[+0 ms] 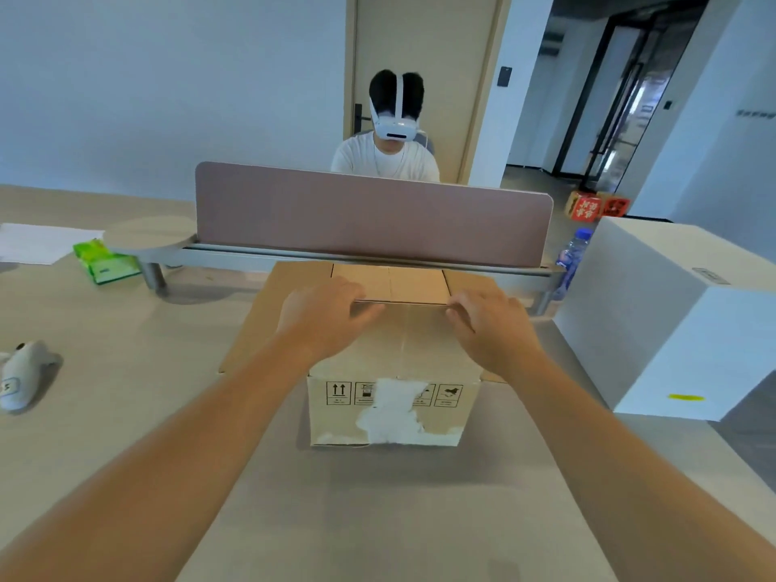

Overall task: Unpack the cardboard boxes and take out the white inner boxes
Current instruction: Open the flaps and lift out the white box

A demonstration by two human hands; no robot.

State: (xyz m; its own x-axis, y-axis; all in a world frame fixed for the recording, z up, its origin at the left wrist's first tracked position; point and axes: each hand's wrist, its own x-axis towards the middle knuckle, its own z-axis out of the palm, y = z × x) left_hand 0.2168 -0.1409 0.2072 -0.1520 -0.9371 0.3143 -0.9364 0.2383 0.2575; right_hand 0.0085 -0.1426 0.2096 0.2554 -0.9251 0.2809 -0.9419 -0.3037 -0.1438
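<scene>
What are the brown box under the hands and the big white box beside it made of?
Brown box: cardboard, matte tan, with folding flaps, printed handling symbols and a torn white label patch. White box: apparently coated cardboard, smooth and matte with crisp edges, though plastic can't be ruled out.

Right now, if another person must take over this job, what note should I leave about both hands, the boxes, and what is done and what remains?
Left hand: fingers curled on the near top flap edge of the cardboard box.
Right hand: the same grip on that edge, further right.
Cardboard box: centre of the table, below the desk divider; side and far flaps already open.
White box: stands on the right, out of any carton.
Done: one white box appears to be out.
Left: open the last flap, lift out the inner box. Its contents are not visible yet.
</scene>
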